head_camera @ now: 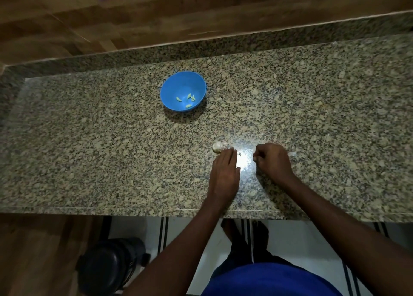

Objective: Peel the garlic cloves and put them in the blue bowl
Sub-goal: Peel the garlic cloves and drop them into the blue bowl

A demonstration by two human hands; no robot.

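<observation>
Left hand point(224, 173) lies flat, fingers straight and together, tips touching the garlic bulb point(218, 147) on the granite counter point(89, 150). Just beside it, across a glare patch, the right hand point(272, 159) is curled into a fist; whether it pinches a clove, I cannot tell. A scrap of papery skin point(292, 154) lies right beyond that fist. Well past both hands sits the blue bowl point(182, 90), holding several peeled cloves point(189, 99)
</observation>
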